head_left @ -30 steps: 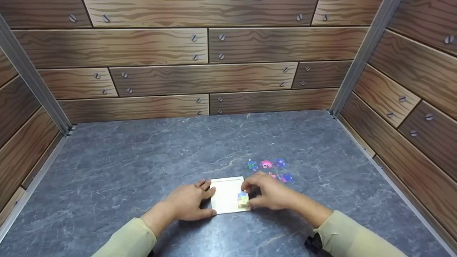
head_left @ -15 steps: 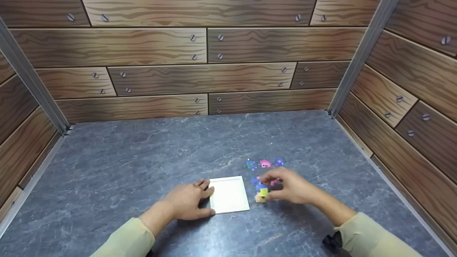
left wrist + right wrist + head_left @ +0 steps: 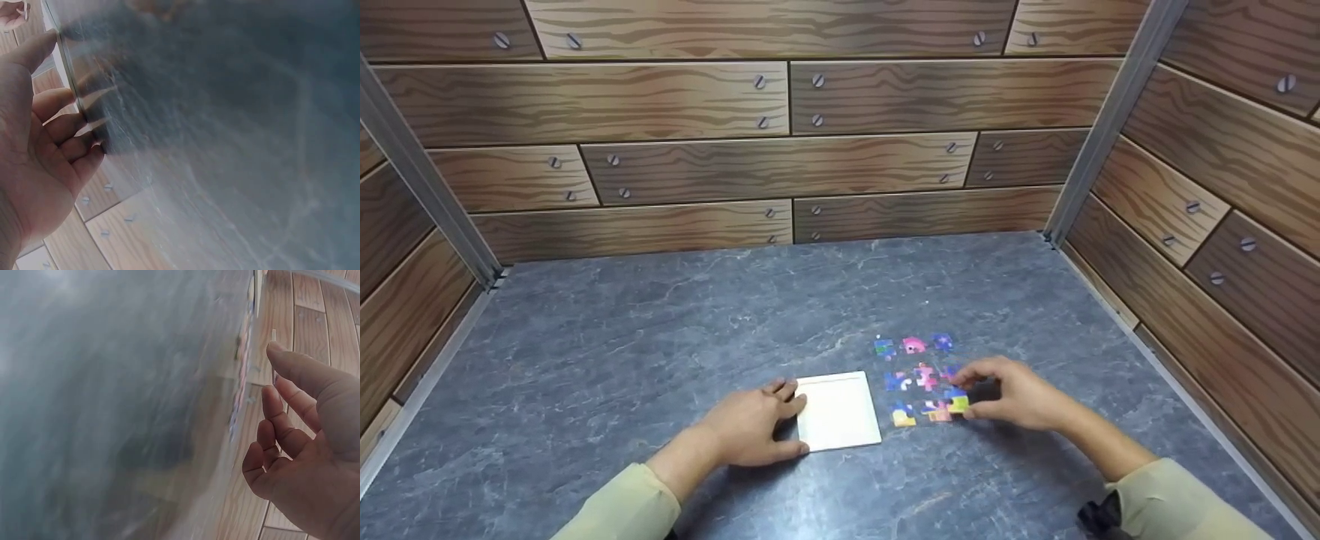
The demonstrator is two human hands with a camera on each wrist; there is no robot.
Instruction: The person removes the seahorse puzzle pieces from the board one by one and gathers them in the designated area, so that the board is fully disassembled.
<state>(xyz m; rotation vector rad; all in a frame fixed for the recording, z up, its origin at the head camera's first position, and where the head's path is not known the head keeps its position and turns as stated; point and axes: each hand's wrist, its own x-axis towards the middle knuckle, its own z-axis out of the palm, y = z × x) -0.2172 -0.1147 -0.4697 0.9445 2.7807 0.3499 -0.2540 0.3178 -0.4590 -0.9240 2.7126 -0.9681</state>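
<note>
My left hand (image 3: 754,427) rests against the left edge of a square white puzzle tray (image 3: 838,412), thumb at the near corner and fingertips further along. In the left wrist view, those fingers (image 3: 67,126) touch the tray's edge. My right hand (image 3: 1020,394) pinches a yellow-and-blue jigsaw piece (image 3: 958,403) between thumb and finger, just above the right end of the nearest row of pieces. That piece (image 3: 274,336) appears edge-on as a thin pale strip in the right wrist view. Part of a piece beneath it is hidden.
Several jigsaw pieces lie in loose rows right of the tray, among them a pink one (image 3: 914,345), a purple-blue one (image 3: 943,342) and a yellow one (image 3: 903,415). The grey marbled tabletop (image 3: 660,330) is bounded by wood-print walls (image 3: 682,169).
My right hand has lifted the yellow-and-blue jigsaw piece off the tray and carried it right, over the loose pieces. The tray now shows bare white. My left hand stays at its edge.
</note>
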